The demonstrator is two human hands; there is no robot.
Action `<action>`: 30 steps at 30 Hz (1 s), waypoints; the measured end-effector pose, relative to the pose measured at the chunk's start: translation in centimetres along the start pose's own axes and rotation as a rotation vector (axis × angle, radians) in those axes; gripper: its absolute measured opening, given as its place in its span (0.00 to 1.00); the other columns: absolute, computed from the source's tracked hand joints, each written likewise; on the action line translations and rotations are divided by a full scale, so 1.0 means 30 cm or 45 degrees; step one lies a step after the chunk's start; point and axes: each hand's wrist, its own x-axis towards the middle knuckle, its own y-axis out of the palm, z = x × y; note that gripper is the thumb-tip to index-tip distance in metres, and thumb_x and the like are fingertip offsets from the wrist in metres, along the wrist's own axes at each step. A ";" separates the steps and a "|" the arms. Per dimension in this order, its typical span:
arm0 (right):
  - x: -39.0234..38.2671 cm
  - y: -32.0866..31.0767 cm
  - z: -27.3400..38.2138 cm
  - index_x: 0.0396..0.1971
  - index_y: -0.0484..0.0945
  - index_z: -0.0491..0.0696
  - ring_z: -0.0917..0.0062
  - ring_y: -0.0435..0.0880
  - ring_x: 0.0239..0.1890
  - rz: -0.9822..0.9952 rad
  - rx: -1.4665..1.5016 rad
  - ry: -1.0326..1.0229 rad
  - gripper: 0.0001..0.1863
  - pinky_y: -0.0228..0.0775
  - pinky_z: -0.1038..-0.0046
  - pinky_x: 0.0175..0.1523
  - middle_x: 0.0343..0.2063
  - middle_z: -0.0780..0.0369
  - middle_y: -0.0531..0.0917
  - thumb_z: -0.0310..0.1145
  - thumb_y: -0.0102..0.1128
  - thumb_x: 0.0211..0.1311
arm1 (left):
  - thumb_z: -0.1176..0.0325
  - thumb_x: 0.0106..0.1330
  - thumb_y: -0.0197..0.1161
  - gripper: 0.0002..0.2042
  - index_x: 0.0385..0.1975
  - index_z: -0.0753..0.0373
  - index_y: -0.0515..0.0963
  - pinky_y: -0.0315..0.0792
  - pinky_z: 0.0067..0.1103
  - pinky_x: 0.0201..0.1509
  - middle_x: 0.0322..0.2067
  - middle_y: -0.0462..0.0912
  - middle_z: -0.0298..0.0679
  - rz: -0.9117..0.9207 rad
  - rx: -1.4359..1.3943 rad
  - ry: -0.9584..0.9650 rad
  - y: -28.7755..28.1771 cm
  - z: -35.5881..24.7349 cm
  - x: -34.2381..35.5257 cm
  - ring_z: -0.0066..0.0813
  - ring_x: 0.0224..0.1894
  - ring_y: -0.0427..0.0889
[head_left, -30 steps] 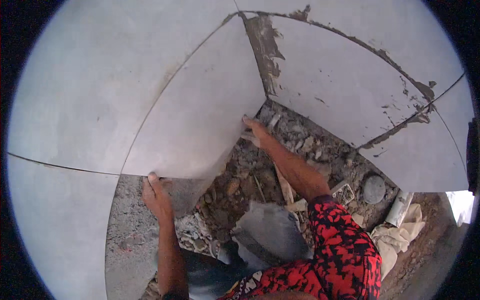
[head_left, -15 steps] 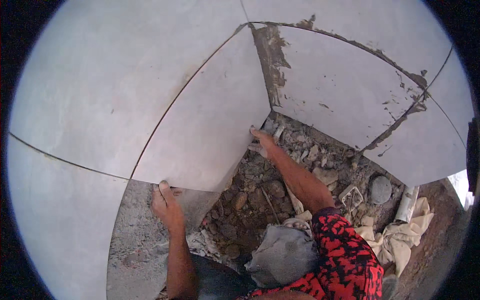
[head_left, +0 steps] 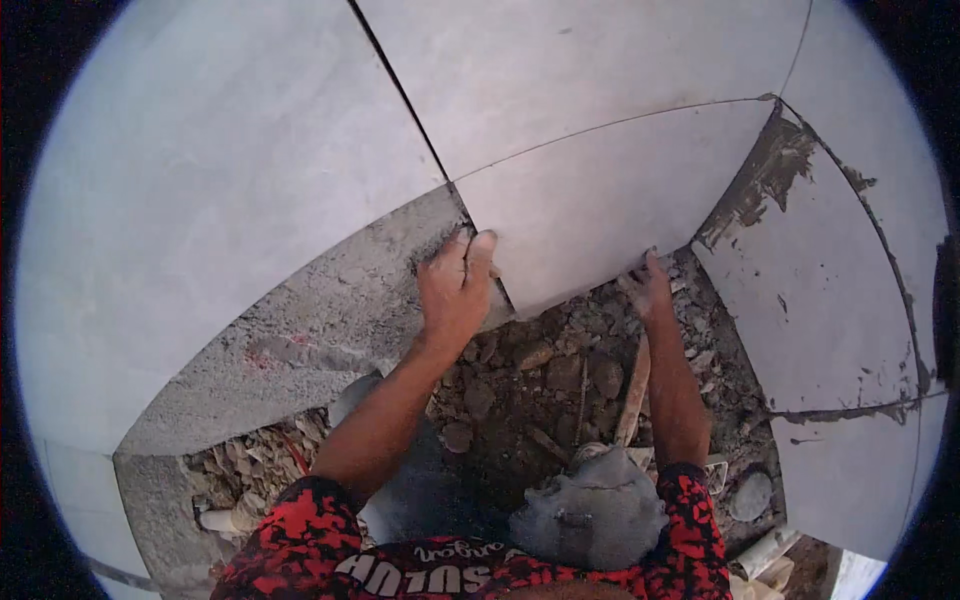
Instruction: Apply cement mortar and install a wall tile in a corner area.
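A large pale wall tile (head_left: pixel 610 205) stands against the wall below a row of similar tiles, left of the inner corner. My left hand (head_left: pixel 457 287) is closed at its left edge, thumb toward the tile's face and the other fingers by the rough mortar. At the tile's lower edge, near the corner, my right hand (head_left: pixel 650 287) grips from below with its thumb up at the face; the other fingers are partly hidden. Only a thin joint shows between this tile and the upper tile (head_left: pixel 600 60).
Bare grey mortar (head_left: pixel 330 290) covers the wall to the left. Rubble (head_left: pixel 540 375) lies below, with a wooden strip (head_left: pixel 633 390), a round stone (head_left: pixel 750 496) and a white pipe (head_left: pixel 768 550). Smeared mortar (head_left: pixel 762 175) marks the corner beside the right-hand tile (head_left: pixel 820 290).
My view has swung left, so the held tile and both hands appear farther right. Both hands keep hold of the same edges. The joint above the tile looks thinner.
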 end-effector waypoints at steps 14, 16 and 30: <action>-0.039 -0.015 0.031 0.54 0.58 0.47 0.64 0.59 0.55 0.011 0.061 -0.083 0.32 0.57 0.61 0.56 0.56 0.58 0.57 0.46 0.54 0.53 | 0.62 0.63 0.48 0.16 0.24 0.71 0.72 0.65 0.23 0.22 0.16 0.74 0.40 -0.131 0.032 0.186 0.046 -0.043 -0.014 0.26 0.17 0.72; -0.034 -0.021 0.021 0.53 0.59 0.47 0.65 0.59 0.55 0.024 0.082 -0.049 0.31 0.57 0.61 0.55 0.55 0.58 0.58 0.46 0.55 0.53 | 0.63 0.63 0.48 0.16 0.22 0.71 0.71 0.64 0.23 0.21 0.15 0.73 0.39 -0.150 -0.015 0.125 0.047 -0.023 -0.020 0.25 0.17 0.70; -0.015 -0.026 0.004 0.49 0.65 0.47 0.68 0.63 0.51 -0.054 0.097 -0.014 0.30 0.61 0.64 0.51 0.51 0.61 0.64 0.49 0.58 0.49 | 0.62 0.64 0.46 0.16 0.22 0.69 0.70 0.64 0.21 0.22 0.15 0.72 0.38 -0.206 -0.203 0.053 0.071 -0.049 -0.029 0.24 0.17 0.69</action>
